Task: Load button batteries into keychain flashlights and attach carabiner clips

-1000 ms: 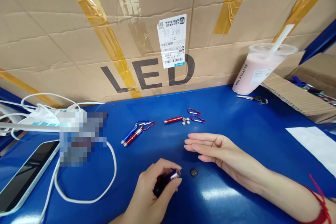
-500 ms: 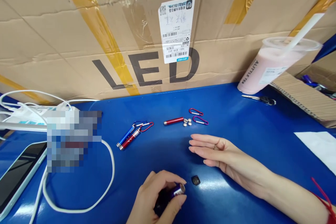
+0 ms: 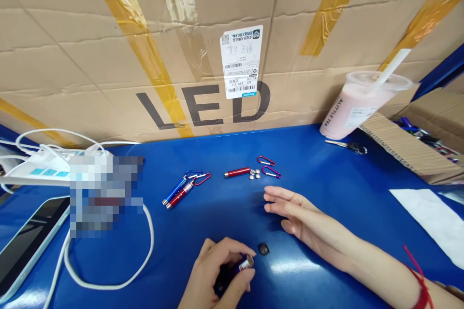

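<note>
My left hand is closed around a small purple keychain flashlight, its silver end pointing up to the right; most of the tube is hidden by the fingers. On the table just right of it lies a small dark, squarish piece. Over the table my right hand is open, fingers stretched out with nothing in them. Beyond its fingertips lie a red flashlight tube, several button cells, a red carabiner and a purple carabiner.
Blue and red keychain flashlights with carabiners lie left of centre. A phone, white cable and power strip occupy the left. Along the right are a drink cup, key and white paper. A large carton stands behind.
The view has tilted and shifted slightly. My left hand keeps hold of the purple flashlight, and my right hand stays open, its fingers a little closer together.
</note>
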A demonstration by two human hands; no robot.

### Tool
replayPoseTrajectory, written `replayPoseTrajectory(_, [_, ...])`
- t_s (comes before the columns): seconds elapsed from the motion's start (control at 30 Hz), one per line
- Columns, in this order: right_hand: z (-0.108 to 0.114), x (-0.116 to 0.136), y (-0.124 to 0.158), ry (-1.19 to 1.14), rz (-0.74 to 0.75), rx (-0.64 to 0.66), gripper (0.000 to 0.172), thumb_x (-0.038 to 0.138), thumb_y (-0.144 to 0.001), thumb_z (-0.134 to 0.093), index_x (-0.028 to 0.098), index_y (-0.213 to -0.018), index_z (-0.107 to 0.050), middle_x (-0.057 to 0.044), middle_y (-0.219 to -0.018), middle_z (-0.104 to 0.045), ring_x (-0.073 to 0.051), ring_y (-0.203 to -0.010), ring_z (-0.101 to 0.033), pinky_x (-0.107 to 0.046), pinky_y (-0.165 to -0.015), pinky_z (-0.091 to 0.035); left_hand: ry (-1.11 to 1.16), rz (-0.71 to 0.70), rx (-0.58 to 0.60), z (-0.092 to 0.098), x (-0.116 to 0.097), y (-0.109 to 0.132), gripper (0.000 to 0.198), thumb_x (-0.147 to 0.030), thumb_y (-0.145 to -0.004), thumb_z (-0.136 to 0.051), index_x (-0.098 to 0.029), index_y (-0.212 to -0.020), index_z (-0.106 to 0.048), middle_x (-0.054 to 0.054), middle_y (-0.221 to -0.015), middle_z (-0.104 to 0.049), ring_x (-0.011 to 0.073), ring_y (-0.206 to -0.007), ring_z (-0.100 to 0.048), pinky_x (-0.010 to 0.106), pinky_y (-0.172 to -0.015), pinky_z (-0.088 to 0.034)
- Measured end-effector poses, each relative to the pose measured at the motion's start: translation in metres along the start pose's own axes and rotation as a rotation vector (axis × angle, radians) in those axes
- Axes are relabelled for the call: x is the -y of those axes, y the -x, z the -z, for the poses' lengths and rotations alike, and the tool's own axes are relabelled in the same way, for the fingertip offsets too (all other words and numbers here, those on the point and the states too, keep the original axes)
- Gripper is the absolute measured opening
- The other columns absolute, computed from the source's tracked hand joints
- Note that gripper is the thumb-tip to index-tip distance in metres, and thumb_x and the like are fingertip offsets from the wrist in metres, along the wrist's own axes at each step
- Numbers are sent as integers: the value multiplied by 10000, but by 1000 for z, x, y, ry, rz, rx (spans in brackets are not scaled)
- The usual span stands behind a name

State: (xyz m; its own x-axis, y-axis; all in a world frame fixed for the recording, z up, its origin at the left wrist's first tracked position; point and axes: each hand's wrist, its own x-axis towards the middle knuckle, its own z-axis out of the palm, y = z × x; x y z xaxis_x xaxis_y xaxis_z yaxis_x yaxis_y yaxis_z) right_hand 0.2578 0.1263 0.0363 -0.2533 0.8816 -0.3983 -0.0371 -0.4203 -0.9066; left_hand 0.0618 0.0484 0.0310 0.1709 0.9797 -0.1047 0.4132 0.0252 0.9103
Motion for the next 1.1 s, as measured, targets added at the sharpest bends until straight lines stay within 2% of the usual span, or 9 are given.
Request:
replayPoseTrajectory(0.17, [-5,0,1,-166,-39,3,257,260,-642,-757,205,-887,-704,-64,-938,-684,-192,-884,-669,-153,-448,-454,-8,-29,-5,0,1,0,125,-272,-869,-540,-254,-920,-652,-19,-638,-676,193,-691,-593,291,-740,-393])
replayPoseTrajectory(0.27, [-5,0,1,-206,-39,16,284,256,-590,-812,202,-846,-703,-37,-898,-675,-138,-759,-654,-146,-460,-447,-4,-59,29,0,1,0,142,-278,-895,-504,-236,-939,-632,-7,-655,-676,186,-674,-597,271,-683,-407])
replayPoseTrajectory(0.37, [-4,0,1,-207,-30,4,305,240,-570,-830,209,-847,-706,-16,-921,-660,-70,-614,-584,-146,-477,-456,-6,-94,84,1,1,0,150,-271,-914,-481,-220,-967,-612,1,-674,-680,169,-645,-595,248,-614,-396])
replayPoseTrajectory(0.53, [-6,3,3,-224,-33,8,297,184,-572,-816,216,-846,-707,9,-913,-647,-20,-504,-487,-130,-454,-432,21,-118,91,1,0,0,173,-281,-942,-437,-218,-979,-593,-13,-672,-658,152,-649,-595,247,-637,-387])
replayPoseTrajectory(0.8, [-7,3,7,-264,-42,38,298,158,-562,-828,223,-825,-703,42,-875,-633,3,-489,-453,-118,-469,-406,34,-120,40,-1,2,1,178,-297,-939,-430,-219,-995,-580,-20,-660,-628,157,-645,-550,259,-643,-370])
replayPoseTrajectory(1.1, [-8,6,7,-278,-31,22,288,157,-527,-837,206,-773,-695,39,-852,-626,-11,-520,-466,-132,-482,-414,43,-99,42,-1,4,2,176,-293,-944,-431,-239,-1000,-589,-33,-671,-622,149,-650,-543,247,-633,-363])
